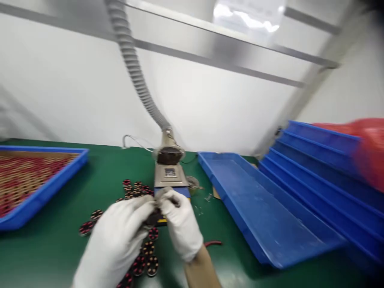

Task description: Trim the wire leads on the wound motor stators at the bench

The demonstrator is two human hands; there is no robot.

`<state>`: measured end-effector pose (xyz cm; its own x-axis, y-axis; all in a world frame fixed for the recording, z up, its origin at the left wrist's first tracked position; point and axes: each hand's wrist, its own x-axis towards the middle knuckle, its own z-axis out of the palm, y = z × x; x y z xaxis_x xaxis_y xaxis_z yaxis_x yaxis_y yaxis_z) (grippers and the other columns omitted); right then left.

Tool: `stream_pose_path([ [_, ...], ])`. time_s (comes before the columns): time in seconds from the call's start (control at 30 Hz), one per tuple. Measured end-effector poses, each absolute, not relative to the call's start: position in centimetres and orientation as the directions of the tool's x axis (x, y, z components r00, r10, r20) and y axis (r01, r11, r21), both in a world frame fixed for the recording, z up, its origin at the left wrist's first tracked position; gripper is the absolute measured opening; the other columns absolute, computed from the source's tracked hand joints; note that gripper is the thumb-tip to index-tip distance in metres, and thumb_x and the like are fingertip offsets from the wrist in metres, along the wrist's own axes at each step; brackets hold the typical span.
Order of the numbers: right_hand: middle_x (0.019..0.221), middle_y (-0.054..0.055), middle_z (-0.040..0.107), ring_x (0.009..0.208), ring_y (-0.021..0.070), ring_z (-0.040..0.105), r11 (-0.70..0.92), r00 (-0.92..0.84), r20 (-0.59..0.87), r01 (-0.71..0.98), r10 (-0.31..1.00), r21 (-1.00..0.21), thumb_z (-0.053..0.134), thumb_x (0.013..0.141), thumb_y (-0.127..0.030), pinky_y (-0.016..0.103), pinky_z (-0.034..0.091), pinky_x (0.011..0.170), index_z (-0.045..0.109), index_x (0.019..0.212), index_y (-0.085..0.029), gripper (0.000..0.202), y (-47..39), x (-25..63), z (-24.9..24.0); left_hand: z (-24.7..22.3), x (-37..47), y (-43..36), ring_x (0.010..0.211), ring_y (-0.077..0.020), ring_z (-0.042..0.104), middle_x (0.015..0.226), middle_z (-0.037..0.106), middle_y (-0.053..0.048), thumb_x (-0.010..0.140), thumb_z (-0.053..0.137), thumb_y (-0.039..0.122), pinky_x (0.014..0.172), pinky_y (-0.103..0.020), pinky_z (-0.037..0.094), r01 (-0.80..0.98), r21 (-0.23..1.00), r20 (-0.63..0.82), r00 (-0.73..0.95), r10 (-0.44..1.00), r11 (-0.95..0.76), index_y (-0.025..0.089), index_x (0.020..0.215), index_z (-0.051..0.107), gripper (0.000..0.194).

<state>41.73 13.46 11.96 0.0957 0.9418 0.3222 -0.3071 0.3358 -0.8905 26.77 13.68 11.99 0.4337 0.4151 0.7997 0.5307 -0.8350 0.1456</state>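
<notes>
Both my hands wear white gloves and meet in front of a small bench machine with a metal top (pixel 171 176). My left hand (pixel 115 236) is closed, its thumb and fingers pinching a small dark round part (pixel 153 218) that is blurred and mostly covered. My right hand (pixel 181 220) is closed too, fingertips pressed together against the left fingertips; what they hold is hidden. Black round discs with red or tan dots lie around my left hand: several below the fingers (pixel 148 248), a cluster behind (pixel 132 191), and a couple to the left (pixel 87 228).
A blue tray (pixel 76 170) full of red and tan pieces stands left. At right are a bare blue tray (pixel 249 196) and stacked blue trays (pixel 315 172) with red plastic (pixel 370 144). A grey hose (pixel 132 60) hangs above the machine. A red curved piece (pixel 213 243) lies beside my right wrist.
</notes>
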Motion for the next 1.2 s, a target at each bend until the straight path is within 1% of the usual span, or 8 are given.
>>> stream_pose_path([
  [0.13,0.085,0.0,0.066,0.081,0.0154,0.058,0.059,-0.046,0.138,-0.743,0.989,-0.666,0.068,0.072,-0.039,0.029,0.046,0.077,0.067,0.08,-0.024,0.016,13.7,41.2,12.0,12.7,25.8,13.1,0.095,-0.0186,0.057,0.104,0.062,-0.006,0.08,0.051,0.011,0.083,-0.031,0.046,0.508,0.292,0.752,0.402,0.523,-0.81,0.019,0.108,0.054,0.029],
  [0.3,0.089,0.003,0.067,0.084,0.0182,0.06,0.127,-0.13,0.207,-0.454,0.97,-0.882,0.082,0.056,-0.031,0.029,0.046,0.078,0.068,0.09,-0.023,0.038,13.1,42.2,11.9,13.4,26.5,12.5,0.081,-0.0136,0.061,0.093,0.065,0.0,0.065,0.051,0.002,0.073,-0.021,0.049,0.131,0.868,0.417,0.333,0.846,-0.48,0.02,0.094,0.061,0.035],
  [0.53,0.063,-0.001,0.061,0.057,0.0125,0.053,0.258,-0.217,0.342,-0.338,0.914,-0.905,0.079,0.059,-0.033,0.025,0.042,0.056,0.068,0.067,-0.02,0.019,13.3,42.8,11.6,13.8,26.8,11.9,0.076,-0.0177,0.062,0.08,0.066,-0.005,0.063,0.06,0.011,0.063,-0.022,0.05,-0.022,0.985,0.168,0.396,0.903,-0.174,0.013,0.087,0.064,0.025],
  [0.7,0.066,-0.001,0.059,0.065,0.0137,0.053,0.44,0.117,0.424,-0.27,0.898,-0.857,0.074,0.067,-0.029,0.024,0.043,0.06,0.063,0.064,-0.021,0.014,12.7,41.2,11.2,13.5,26.8,11.3,0.083,-0.0206,0.062,0.094,0.066,-0.007,0.07,0.054,0.005,0.074,-0.033,0.051,0.361,0.569,0.703,0.252,0.665,-0.738,0.017,0.095,0.06,0.028],
  [0.8,0.073,0.0,0.062,0.071,0.0144,0.056,0.415,0.388,0.33,-0.156,0.861,-0.897,0.07,0.071,-0.031,0.024,0.046,0.066,0.063,0.074,-0.021,0.013,12.2,40.9,11.4,13.4,26.9,11.0,0.088,-0.026,0.06,0.099,0.065,-0.011,0.074,0.046,0.002,0.076,-0.042,0.05,0.663,0.072,0.876,0.315,0.365,-0.745,0.013,0.098,0.058,0.029],
  [0.87,0.078,0.001,0.064,0.074,0.0155,0.058,0.383,0.512,0.251,-0.169,0.822,-0.908,0.072,0.069,-0.035,0.025,0.047,0.069,0.063,0.078,-0.021,0.019,12.1,41.3,11.8,13.4,27.0,10.8,0.089,-0.0255,0.06,0.099,0.065,-0.011,0.074,0.044,0.002,0.076,-0.042,0.05,0.701,0.016,0.883,0.325,0.338,-0.713,0.012,0.099,0.057,0.029],
  [1.03,0.083,0.006,0.066,0.078,0.0208,0.06,0.306,0.091,0.293,-0.327,0.952,-0.894,0.074,0.064,-0.039,0.034,0.046,0.075,0.067,0.085,-0.02,0.029,12.3,43.0,12.7,13.4,27.4,11.0,0.081,-0.0166,0.061,0.091,0.066,-0.002,0.069,0.057,0.007,0.075,-0.029,0.049,0.387,0.553,0.735,0.189,0.651,-0.738,0.02,0.092,0.06,0.026],
  [1.2,0.073,0.002,0.065,0.068,0.017,0.057,0.21,-0.203,0.294,-0.353,0.934,-0.912,0.083,0.05,-0.036,0.027,0.043,0.063,0.07,0.076,-0.02,0.034,12.4,43.2,12.5,13.9,27.7,11.1,0.069,-0.016,0.059,0.078,0.066,-0.003,0.061,0.064,0.015,0.059,-0.023,0.048,-0.041,0.994,0.111,0.329,0.938,-0.103,0.015,0.087,0.063,0.026],
])
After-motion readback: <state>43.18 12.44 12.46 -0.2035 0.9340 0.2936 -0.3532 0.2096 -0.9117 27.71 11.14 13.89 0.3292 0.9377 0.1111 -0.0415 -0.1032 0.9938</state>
